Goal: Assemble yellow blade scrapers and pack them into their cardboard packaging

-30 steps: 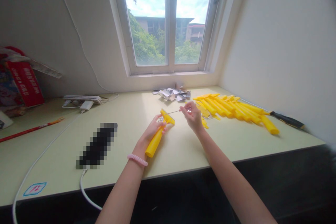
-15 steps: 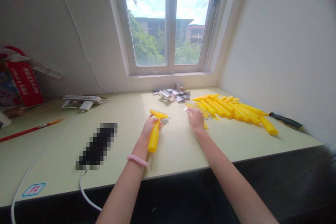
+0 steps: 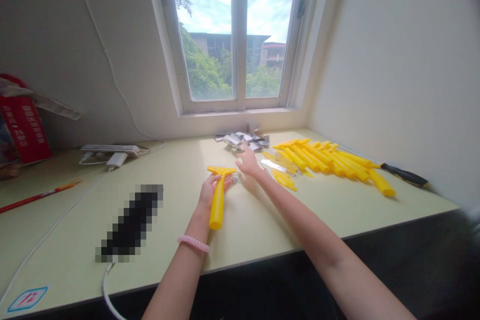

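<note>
My left hand (image 3: 208, 191) is closed round a yellow T-shaped scraper (image 3: 217, 205), its wide head pointing away and its handle toward me. Beside the scraper head lies a small heap of tiny metal screws (image 3: 236, 178), partly hidden. My right hand (image 3: 248, 162) reaches out with fingers apart at the near edge of a pile of silvery flat pieces (image 3: 245, 140); nothing shows in it. To its right, a metal plate (image 3: 273, 165) rests by flat yellow plastic pieces (image 3: 285, 178).
Several yellow scrapers (image 3: 326, 160) lie in a row at the right, near a black-handled screwdriver (image 3: 405, 175). A pixelated dark object (image 3: 131, 225) with a white cable, a power strip (image 3: 110, 150) and a red stick (image 3: 37, 196) are on the left of the table (image 3: 180, 160).
My right hand has moved left and away from me, from the flat yellow pieces to the silvery pile, leaving the metal plate in view. My left hand still holds the scraper.
</note>
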Tool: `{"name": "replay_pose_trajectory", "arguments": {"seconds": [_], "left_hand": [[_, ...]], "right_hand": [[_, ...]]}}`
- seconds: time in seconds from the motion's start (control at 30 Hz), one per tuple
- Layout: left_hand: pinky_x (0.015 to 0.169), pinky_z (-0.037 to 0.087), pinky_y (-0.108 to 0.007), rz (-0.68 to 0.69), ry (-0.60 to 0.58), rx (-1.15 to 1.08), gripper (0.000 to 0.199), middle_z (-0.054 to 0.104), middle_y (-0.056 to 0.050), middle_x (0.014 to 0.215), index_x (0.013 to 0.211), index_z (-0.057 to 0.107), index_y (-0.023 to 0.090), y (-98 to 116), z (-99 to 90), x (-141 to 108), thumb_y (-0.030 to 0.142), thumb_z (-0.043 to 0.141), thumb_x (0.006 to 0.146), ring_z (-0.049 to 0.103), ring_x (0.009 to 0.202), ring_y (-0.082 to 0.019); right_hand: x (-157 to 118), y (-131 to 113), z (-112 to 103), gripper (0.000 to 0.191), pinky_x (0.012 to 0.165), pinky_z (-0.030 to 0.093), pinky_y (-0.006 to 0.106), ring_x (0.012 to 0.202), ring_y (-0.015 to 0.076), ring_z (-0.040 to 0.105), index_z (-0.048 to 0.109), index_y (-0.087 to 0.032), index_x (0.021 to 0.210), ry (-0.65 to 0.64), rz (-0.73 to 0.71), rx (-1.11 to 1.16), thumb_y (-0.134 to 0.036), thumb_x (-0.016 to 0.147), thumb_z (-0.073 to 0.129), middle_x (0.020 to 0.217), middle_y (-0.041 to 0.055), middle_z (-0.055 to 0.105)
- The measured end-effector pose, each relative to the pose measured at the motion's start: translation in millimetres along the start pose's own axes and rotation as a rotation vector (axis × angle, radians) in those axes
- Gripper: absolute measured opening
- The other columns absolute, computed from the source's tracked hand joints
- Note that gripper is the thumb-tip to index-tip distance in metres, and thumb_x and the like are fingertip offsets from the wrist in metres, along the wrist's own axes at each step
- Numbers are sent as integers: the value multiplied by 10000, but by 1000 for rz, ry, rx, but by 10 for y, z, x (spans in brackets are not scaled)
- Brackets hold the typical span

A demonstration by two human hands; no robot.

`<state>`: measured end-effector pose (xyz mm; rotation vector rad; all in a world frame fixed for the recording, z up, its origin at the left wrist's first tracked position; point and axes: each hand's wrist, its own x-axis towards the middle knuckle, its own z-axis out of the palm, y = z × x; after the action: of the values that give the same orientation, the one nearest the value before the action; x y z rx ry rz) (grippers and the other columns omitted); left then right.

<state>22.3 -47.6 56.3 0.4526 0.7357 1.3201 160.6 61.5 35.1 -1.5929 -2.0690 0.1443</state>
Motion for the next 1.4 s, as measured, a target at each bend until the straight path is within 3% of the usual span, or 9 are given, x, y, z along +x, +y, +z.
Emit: {"name": "replay_pose_trajectory", "arguments": {"seconds": [0.13,0.37,0.57,0.8,0.87,0.97,1.07,1.23,1.4], "left_hand": [[514,527,-242,1,-8,-28,505,639,-157,907,1216,392,56,17,-44,18,35,421,712,644,671,-183],[438,480,-187,-4,-4,8,447,647,-150,917,1195,439,52,5,-174,70,143,436,758,570,510,-106],[329,359,-140,90,-85,-28,416,620,-112,1002,1213,447,128,-3,-155,36,167,389,803,410,390,-27],[318,310,-144,35,-103,-58,390,529,0,556,1122,563,113,12,-147,21,347,424,843,345,349,-36],[347,341,-150,73,-65,-60,380,553,-7,578,1103,578,123,2,-136,33,361,435,842,385,377,-44],[483,430,-144,216,-12,-95,303,648,-50,883,1072,585,167,-23,-145,80,323,475,837,508,525,-45],[603,461,-155,262,58,-117,250,631,-63,1035,1021,590,181,-36,-177,132,301,532,810,575,684,-59],[661,468,-190,295,158,-136,241,660,-61,874,995,580,177,-41,-184,160,294,573,784,606,716,-84],[667,468,-206,333,85,-24,279,656,-48,819,958,573,161,-89,-152,152,309,635,730,609,683,-88]], "right_hand": [[354,-68,93,259,1007,214,474,1285,336,192,643,-148,928,-6,32,103,-234,721,514,1333,122,392],[497,-22,1,347,950,346,354,1112,226,460,560,-103,1067,143,79,195,-185,773,396,1182,140,524],[318,177,-372,381,874,428,336,1019,200,526,596,-150,1033,466,77,787,-168,669,486,1132,86,572],[-149,432,-572,500,788,457,341,904,197,572,597,-200,1062,424,167,1277,-235,565,636,1098,56,585],[-251,482,-566,495,790,453,332,939,198,563,596,-221,1053,446,186,1322,-233,561,645,1108,48,575],[-385,497,-617,530,785,454,334,907,186,575,550,-253,1114,359,119,1382,-231,591,637,1010,34,609],[-532,458,-753,547,768,456,324,841,164,584,502,-291,1172,136,-48,1432,-217,639,598,963,13,624],[-718,376,-898,523,628,451,298,710,158,569,539,-288,1131,-139,-161,1447,-207,617,589,906,16,631],[-740,227,-794,560,726,436,310,805,170,567,528,-268,1151,-218,-230,1376,-196,611,657,888,21,627]]}}
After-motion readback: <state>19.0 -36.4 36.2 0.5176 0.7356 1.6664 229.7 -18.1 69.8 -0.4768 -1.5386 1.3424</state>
